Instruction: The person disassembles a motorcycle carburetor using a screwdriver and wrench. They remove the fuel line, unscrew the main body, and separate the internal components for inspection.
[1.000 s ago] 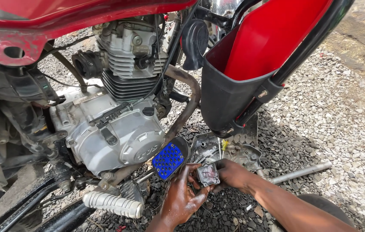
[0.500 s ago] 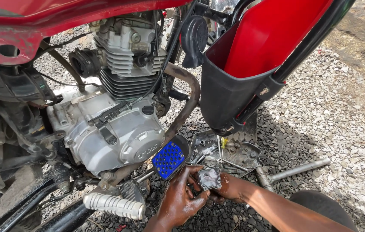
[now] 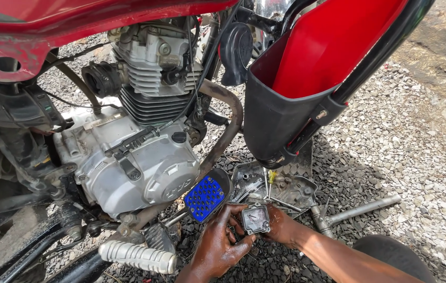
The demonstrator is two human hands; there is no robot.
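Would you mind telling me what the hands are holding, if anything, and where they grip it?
Both hands hold a small grey metal part: the left hand at its left and lower edge, the right hand at its right side.

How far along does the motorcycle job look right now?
Done: small metal part is off the bike, and the intake rubber beside the engine gapes open. In hand: left hand and right hand hold that part. Left: loose pieces remain in the metal tray.

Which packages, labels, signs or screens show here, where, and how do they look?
No packages, signs or screens.
Raised emblem: on the round grey engine cover, left of the blue pedal pad; cast letters, same grey.
Small plate: upper cylinder head, centre top; oblong, dull metal.
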